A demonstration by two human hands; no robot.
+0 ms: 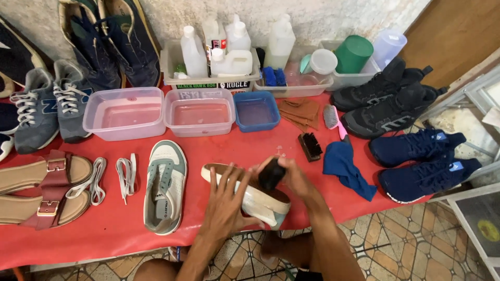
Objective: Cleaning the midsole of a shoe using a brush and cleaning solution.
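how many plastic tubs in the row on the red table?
3: a large clear tub at left, a clear tub in the middle, a smaller blue tub at right.

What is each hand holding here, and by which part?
The right hand grips a dark brush around its body, on the sneaker's sole. The left hand lies spread over the side of the overturned white sneaker, steadying it.

We see a low surface (104, 229) under a red cloth. Directly on it lie two clear plastic tubs of water (125, 112), a blue square tub (256, 110), loose white laces (126, 174), a grey-green and white sneaker (165, 184), a dark bristle brush (310, 146), a blue rag (346, 169) and tan strapped sandals (44, 190).
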